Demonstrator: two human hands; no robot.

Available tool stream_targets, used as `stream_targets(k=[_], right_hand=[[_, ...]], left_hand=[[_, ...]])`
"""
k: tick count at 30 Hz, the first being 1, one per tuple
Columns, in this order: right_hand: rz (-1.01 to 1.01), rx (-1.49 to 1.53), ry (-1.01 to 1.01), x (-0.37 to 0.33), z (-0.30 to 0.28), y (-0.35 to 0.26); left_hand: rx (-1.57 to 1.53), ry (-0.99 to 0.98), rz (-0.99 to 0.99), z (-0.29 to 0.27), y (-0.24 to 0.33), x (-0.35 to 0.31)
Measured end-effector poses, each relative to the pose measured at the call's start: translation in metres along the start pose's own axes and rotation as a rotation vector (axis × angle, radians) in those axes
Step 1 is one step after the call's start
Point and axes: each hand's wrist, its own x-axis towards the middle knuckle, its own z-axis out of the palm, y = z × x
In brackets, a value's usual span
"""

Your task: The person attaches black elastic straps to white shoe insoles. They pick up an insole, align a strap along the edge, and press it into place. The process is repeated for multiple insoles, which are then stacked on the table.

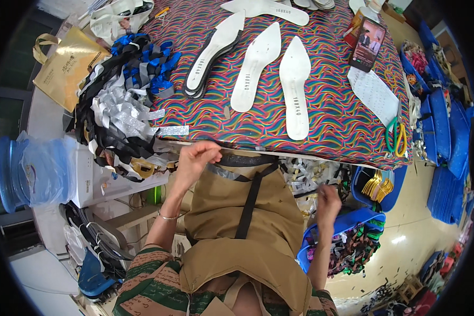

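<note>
My left hand (199, 159) is at the table's near edge, thumb and fingers pinched together; what they hold, if anything, is hidden. A shiny grey strip (227, 173) lies just below it over my brown apron (242, 205). Lower to the right, my right hand (328, 203) is closed above a blue bin, with a thin dark strip (306, 194) beside its fingers; I cannot tell whether it is gripped. White pointed insoles lie on the patterned tablecloth (205, 121): one at right (295, 79), one in the middle (256, 68), and a stack with dark layers (216, 52) at left.
Heaped silver, black and blue strips (124, 108) hang over the table's left side. A phone (367, 45), a white sheet (373, 94) and scissors (398, 139) lie at right. Blue bins (334, 224) of strips stand below. More insoles (274, 10) lie at the back.
</note>
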Motion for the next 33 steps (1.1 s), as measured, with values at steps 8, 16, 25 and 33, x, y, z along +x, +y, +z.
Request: stream_targets(k=[8,16,25,33], right_hand=[[-0.501,0.117,-0.303,0.056,0.109,-0.141],[-0.17,0.491,-0.425,0.054,0.123,-0.146],[0.06,0.678,-0.639,0.018,0.046,-0.174],[0.28,0.723,-0.788,-0.034,-0.031,-0.139]], left_hand=[[0.442,0.033,0.082,-0.011,-0.04,-0.04],[0.328,0.164,-0.17,-0.023,-0.074,-0.04],[-0.966,-0.212,-0.56,0.001,-0.052,-0.036],[-1.37,0.142,-0.376,-0.004,-0.074,-0.024]])
